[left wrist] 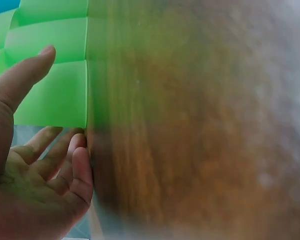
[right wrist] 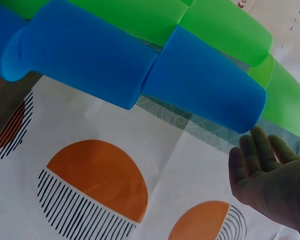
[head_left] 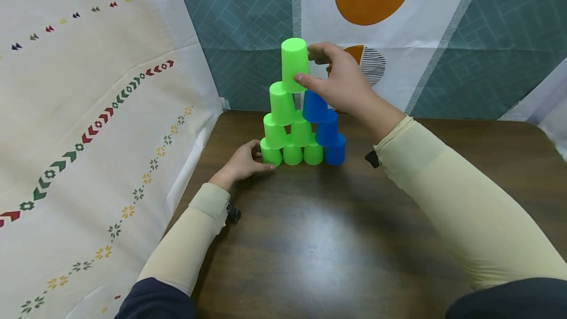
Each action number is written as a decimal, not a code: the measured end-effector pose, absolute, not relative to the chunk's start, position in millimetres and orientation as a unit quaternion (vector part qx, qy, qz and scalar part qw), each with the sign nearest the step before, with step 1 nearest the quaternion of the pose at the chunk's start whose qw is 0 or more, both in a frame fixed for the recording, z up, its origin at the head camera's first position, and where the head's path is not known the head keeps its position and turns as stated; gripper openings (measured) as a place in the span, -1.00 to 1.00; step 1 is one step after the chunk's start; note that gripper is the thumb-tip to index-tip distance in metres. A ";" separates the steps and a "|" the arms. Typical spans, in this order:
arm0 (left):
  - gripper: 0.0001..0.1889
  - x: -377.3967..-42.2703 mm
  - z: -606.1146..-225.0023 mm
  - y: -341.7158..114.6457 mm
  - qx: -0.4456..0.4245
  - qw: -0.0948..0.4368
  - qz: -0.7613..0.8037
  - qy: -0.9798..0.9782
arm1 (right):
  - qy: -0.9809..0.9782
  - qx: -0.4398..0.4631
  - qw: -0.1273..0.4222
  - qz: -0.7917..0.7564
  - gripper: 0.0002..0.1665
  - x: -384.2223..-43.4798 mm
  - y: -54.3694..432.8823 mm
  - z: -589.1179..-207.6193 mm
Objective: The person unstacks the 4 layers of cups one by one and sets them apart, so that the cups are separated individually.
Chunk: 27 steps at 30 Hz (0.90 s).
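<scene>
An upside-down cup pyramid rises in the head view, with a green cup [head_left: 293, 58] at its peak. Green cups [head_left: 281, 105] make up the left and middle, while blue cups [head_left: 335, 149] run down the right side. Beside the peak cup is my right hand [head_left: 343, 80], thumb and fingers spread, the thumb tip overlapping the cup; contact cannot be told. My left hand [head_left: 242, 162] lies loosely around the bottom left green cup [left wrist: 52, 97], thumb in front and relaxed fingers beyond it, without a visible grip.
The brown wooden table [head_left: 376, 230] carries the pyramid near its back edge. Behind hangs a teal and white patterned cloth [head_left: 248, 28]. A white embroidered cloth [head_left: 110, 137] borders the table's left side. Dark wrist devices [head_left: 233, 214] sit on both arms.
</scene>
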<state>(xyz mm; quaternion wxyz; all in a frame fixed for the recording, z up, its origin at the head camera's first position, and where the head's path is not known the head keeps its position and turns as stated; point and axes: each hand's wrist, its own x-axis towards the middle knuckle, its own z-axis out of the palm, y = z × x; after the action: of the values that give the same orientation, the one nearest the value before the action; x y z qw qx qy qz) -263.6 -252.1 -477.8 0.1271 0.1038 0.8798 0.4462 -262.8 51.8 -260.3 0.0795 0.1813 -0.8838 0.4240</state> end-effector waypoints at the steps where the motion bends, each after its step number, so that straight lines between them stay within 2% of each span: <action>1: -0.24 -264.1 -478.0 -251.2 0.104 0.127 0.444 0.881 | -0.884 0.181 0.076 0.424 -0.10 -263.9 50.0 -259.9; 11: -0.18 -268.3 -480.1 -244.0 0.109 0.119 0.405 0.900 | -0.897 0.162 0.055 0.407 -0.10 -270.1 41.3 -260.8; 22: -0.29 -269.0 -479.4 -244.3 0.112 0.104 0.383 0.911 | -0.900 0.160 0.052 0.401 -0.09 -274.6 36.9 -264.2; 27: -0.30 -269.2 -481.7 -245.8 0.110 0.101 0.379 0.913 | -0.894 0.153 0.071 0.416 -0.15 -274.4 36.1 -263.1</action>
<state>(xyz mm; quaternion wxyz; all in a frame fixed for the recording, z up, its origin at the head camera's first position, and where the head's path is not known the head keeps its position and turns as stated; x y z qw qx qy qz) -269.2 -245.8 -481.7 0.1012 0.1104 0.9131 0.3792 -274.4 36.1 -263.1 0.0712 0.1533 -0.8937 0.4155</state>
